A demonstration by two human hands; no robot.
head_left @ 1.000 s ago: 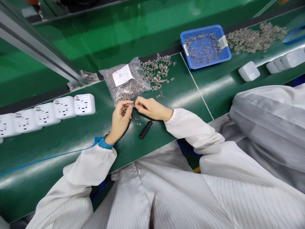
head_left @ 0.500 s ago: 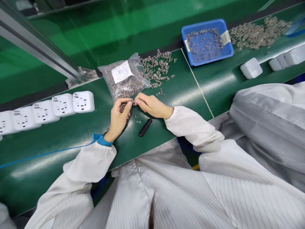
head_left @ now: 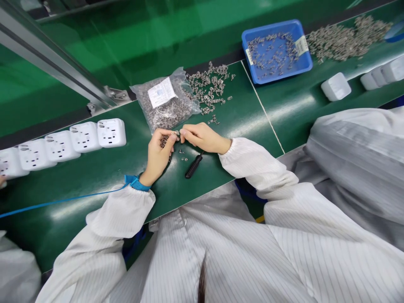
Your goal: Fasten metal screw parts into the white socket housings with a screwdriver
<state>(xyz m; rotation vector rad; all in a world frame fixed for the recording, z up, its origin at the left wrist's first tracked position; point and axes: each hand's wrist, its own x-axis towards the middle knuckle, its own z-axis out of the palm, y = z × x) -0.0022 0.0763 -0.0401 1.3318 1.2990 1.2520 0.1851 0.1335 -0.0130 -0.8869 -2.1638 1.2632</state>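
My left hand (head_left: 159,153), with a blue strap at the wrist, is closed around a cluster of small metal parts (head_left: 163,142). Between its thumb and forefinger a shiny metal piece (head_left: 176,133) sticks out. Close beside it, my right hand (head_left: 203,138) has thumb and fingers pinched together at that piece; what they hold, if anything, is too small to name. Below the hands, a few loose metal parts (head_left: 184,159) lie on the green worktop (head_left: 217,168). A black-handled screwdriver (head_left: 193,166) lies there too, its tip toward my right hand.
Behind my hands lies a clear bag of metal parts (head_left: 168,103), with a loose pile (head_left: 210,86) beside it. A blue tray (head_left: 274,78) holds more. White socket units (head_left: 111,133) line the left; a white housing (head_left: 336,87) stands right. Co-workers' sleeves (head_left: 17,265) show at both sides.
My right fingertips have drawn slightly away from the left hand's. At the far left, another person's fingertips and more of their sleeve have come into view. The whole view has shifted slightly.
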